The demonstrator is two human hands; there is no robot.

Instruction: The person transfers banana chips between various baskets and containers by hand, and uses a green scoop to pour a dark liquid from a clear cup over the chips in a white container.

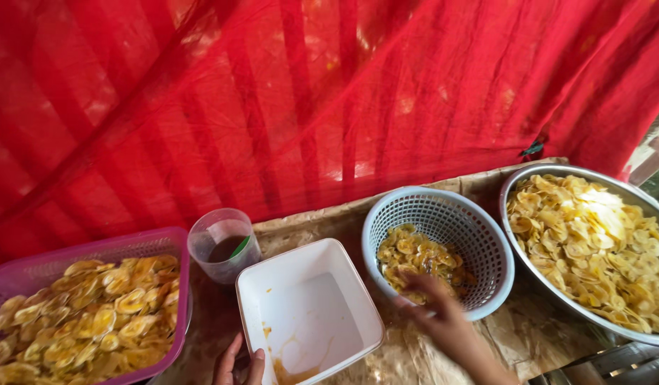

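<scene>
Your right hand [436, 314], fingers apart, digs in the near-empty blue basket [486, 242]; left hand [238, 363], fingers together, steadies the emptied white tub [308, 314]; steel bowl [515, 214] & purple basket [176, 246] full.

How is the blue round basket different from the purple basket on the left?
The blue basket is round and only holds a small heap of yellow chips; the purple basket is rectangular and nearly full. The right hand reaches into the blue basket, while the left hand rests near the white tub, touching neither basket. Both are perforated plastic.
</scene>
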